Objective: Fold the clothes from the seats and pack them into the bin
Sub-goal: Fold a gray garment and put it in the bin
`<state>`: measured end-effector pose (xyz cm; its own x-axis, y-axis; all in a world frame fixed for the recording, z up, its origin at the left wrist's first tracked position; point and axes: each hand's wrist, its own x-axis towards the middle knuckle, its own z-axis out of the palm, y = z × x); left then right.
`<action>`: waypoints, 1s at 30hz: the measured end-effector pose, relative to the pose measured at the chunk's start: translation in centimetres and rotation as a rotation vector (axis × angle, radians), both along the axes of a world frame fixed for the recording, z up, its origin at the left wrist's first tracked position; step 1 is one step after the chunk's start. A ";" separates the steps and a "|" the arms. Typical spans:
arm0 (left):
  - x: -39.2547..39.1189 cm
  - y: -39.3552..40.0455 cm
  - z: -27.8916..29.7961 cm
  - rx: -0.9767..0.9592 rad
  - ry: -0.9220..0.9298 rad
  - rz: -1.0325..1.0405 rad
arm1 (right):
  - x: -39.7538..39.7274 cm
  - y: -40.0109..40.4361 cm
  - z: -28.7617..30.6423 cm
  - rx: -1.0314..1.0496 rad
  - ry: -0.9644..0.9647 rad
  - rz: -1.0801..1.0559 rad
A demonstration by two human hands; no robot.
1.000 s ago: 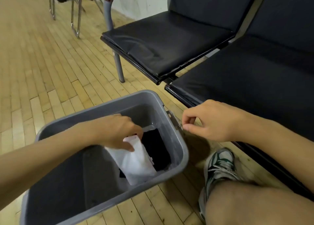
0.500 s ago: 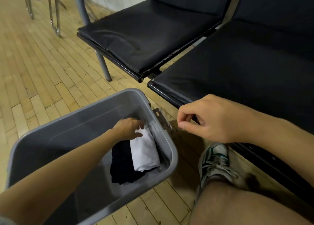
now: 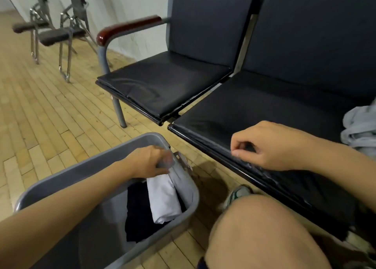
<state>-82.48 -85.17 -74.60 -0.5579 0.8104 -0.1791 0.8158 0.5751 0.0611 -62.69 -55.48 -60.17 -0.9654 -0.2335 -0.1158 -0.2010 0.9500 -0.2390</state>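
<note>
Folded white cloth (image 3: 164, 199) is being set in a grey bin (image 3: 61, 179).
It is gripped by the left hand (image 3: 150, 163); unfolded grey clothing (image 3: 360, 130) is found at three o'clock, nearer the empty, curled right hand (image 3: 270, 146).

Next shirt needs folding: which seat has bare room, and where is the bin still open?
Left seat is bare. Middle seat is bare up to the grey clothes. In the bin, folded white shirt and dark garment crowd the right end; its left part is open.

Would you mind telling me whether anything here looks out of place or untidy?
Only one thing: a crumpled grey garment lies unfolded on the right seat. In the bin, the folded white garment and black garment lie neatly.
</note>
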 end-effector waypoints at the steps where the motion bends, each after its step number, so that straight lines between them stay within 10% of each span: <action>1: 0.6 0.6 1.4 0.028 0.043 -0.042 | 0.9 0.3 0.7 0.054 0.007 -0.008; 14: 9.1 15.2 21.3 0.382 0.216 -0.408 | 15.6 10.9 11.0 0.264 0.164 -0.349; 30: 15.3 42.7 8.5 0.373 -0.073 -0.642 | 21.4 25.0 -0.9 0.204 0.079 -0.825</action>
<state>-67.15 -42.47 -66.13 0.0486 0.9871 0.1527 0.9707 -0.0828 0.2258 -41.26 -30.47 -61.09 -0.8242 0.5663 -0.0047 0.5655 0.8225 -0.0615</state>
